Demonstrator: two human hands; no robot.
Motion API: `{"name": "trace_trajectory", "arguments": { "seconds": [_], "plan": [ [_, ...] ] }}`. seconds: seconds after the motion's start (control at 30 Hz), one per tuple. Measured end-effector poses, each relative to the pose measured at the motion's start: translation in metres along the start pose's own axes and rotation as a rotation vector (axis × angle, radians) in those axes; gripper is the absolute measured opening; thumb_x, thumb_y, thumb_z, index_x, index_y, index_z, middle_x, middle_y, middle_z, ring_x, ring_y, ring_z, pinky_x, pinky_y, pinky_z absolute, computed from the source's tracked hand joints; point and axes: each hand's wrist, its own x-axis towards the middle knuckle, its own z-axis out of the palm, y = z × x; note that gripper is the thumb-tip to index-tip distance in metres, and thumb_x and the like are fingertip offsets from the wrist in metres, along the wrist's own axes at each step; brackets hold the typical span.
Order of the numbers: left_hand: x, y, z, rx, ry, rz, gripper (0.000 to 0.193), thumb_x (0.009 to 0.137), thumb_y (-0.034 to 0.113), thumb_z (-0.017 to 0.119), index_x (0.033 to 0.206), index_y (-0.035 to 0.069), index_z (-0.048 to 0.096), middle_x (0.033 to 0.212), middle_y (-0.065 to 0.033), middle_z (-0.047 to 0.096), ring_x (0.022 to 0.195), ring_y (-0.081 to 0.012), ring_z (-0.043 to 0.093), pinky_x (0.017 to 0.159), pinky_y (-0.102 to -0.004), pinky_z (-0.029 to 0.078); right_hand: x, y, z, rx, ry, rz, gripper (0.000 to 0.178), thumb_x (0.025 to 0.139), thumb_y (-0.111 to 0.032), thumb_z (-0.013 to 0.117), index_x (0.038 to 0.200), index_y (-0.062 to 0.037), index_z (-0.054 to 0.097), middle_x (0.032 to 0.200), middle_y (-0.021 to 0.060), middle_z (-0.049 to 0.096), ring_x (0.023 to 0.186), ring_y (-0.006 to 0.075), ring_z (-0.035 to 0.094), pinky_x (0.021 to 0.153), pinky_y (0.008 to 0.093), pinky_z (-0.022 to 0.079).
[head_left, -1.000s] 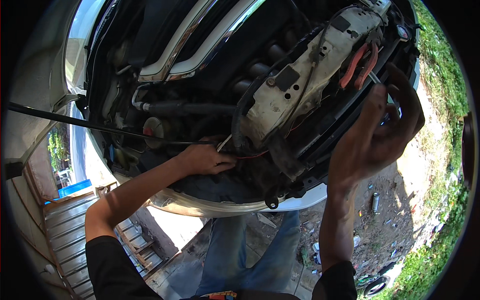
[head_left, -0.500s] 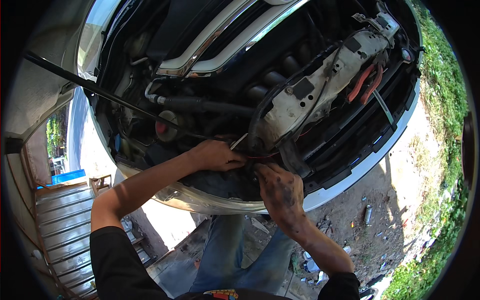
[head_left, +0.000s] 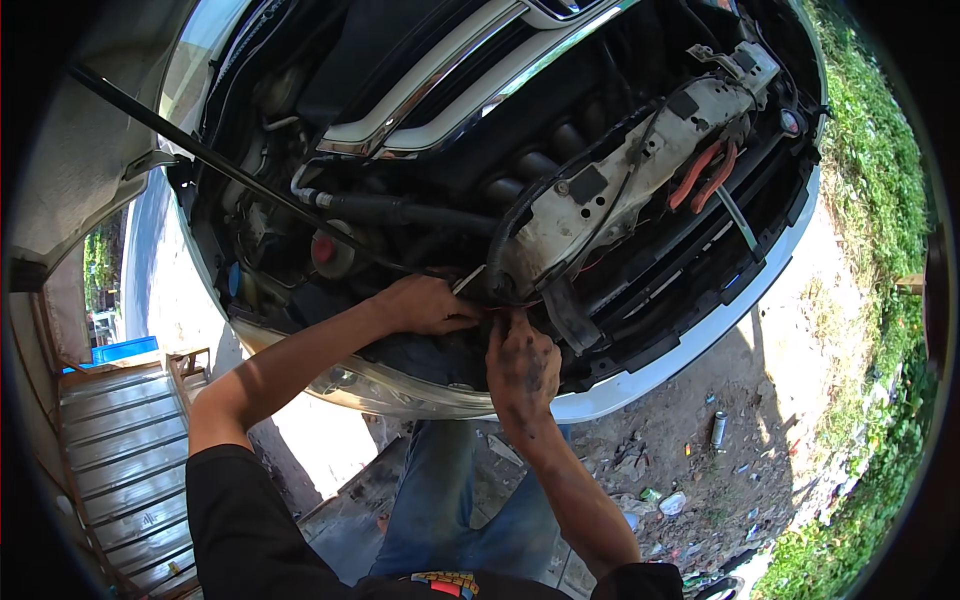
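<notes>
Both my hands work in the engine bay of a white car, behind its front edge. My left hand (head_left: 430,305) is closed, its fingertips low in the dark gap beside the wiring harness; what they grip is hidden. A pale flat strip (head_left: 468,281) sticks up just beyond its knuckles. My right hand (head_left: 524,365), smudged with dark grease, is closed close to the left, with its index finger pointing into the gap. A thin red wire (head_left: 518,305) runs at its fingertips, but I cannot tell whether they grip it. A pale, dirty metal panel (head_left: 570,215) lies just beyond.
A black prop rod (head_left: 210,155) slants over the bay from the left. A chrome-trimmed grille (head_left: 440,95) lies on the engine. Red-handled pliers (head_left: 700,180) rest at the right. A red-capped reservoir (head_left: 330,253) stands left of my hands. A can (head_left: 719,430) stands on the littered ground.
My right hand has moved slightly left and turned more upright, its index finger now extended into the gap. My left hand stays at nearly the same spot. The whole view has shifted slightly.
</notes>
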Motion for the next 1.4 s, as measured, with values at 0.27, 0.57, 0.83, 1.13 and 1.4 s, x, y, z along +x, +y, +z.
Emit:
{"name": "trace_trajectory", "arguments": {
  "seconds": [0.27, 0.57, 0.83, 1.13, 1.4],
  "plan": [
    [0.004, 0.009, -0.012, -0.080, -0.086, -0.085, 0.023, 0.093, 0.042, 0.063, 0.108, 0.030, 0.077, 0.105, -0.0159, 0.073, 0.095, -0.0357, 0.071, 0.084, -0.0462, 0.059, 0.005, 0.002, 0.008, 0.031, 0.253, -0.058, 0.014, 0.095, -0.018, 0.064, 0.094, -0.0056, 0.070, 0.073, 0.0169, 0.071, 0.066, 0.0341, 0.072, 0.058, 0.0406, 0.057],
    [0.000, 0.009, -0.014, -0.154, -0.068, -0.075, 0.026, 0.094, 0.041, 0.062, 0.107, 0.025, 0.078, 0.089, -0.0153, 0.073, 0.081, -0.0368, 0.070, 0.079, -0.0471, 0.057, 0.003, 0.005, 0.006, -0.007, 0.148, 0.001, 0.025, 0.097, -0.030, 0.062, 0.094, -0.0083, 0.074, 0.079, 0.0178, 0.072, 0.073, 0.0376, 0.072, 0.068, 0.0446, 0.057],
    [-0.002, 0.017, -0.013, -0.117, 0.007, -0.062, 0.027, 0.092, 0.039, 0.065, 0.109, 0.023, 0.079, 0.084, -0.0152, 0.073, 0.081, -0.0380, 0.070, 0.079, -0.0474, 0.056, 0.004, -0.008, 0.007, -0.048, 0.102, 0.047, 0.020, 0.096, -0.027, 0.062, 0.095, -0.0109, 0.073, 0.087, 0.0146, 0.074, 0.078, 0.0356, 0.073, 0.068, 0.0438, 0.059],
    [-0.010, 0.036, -0.006, -0.119, 0.108, -0.332, 0.026, 0.086, 0.034, 0.070, 0.105, 0.019, 0.080, 0.085, -0.0174, 0.073, 0.081, -0.0377, 0.070, 0.080, -0.0448, 0.057, -0.002, 0.003, 0.008, 0.068, 0.168, -0.189, 0.020, 0.094, -0.023, 0.064, 0.100, -0.0083, 0.076, 0.106, 0.0149, 0.073, 0.085, 0.0371, 0.072, 0.075, 0.0466, 0.057],
    [-0.009, 0.036, -0.014, -0.315, 0.124, -0.273, 0.027, 0.088, 0.035, 0.070, 0.107, 0.019, 0.080, 0.088, -0.0172, 0.074, 0.080, -0.0365, 0.071, 0.080, -0.0431, 0.056, 0.006, 0.009, 0.008, 0.086, 0.161, -0.166, 0.025, 0.095, -0.025, 0.064, 0.098, -0.0035, 0.075, 0.098, 0.0175, 0.074, 0.088, 0.0369, 0.072, 0.078, 0.0448, 0.056]
  ]
}}
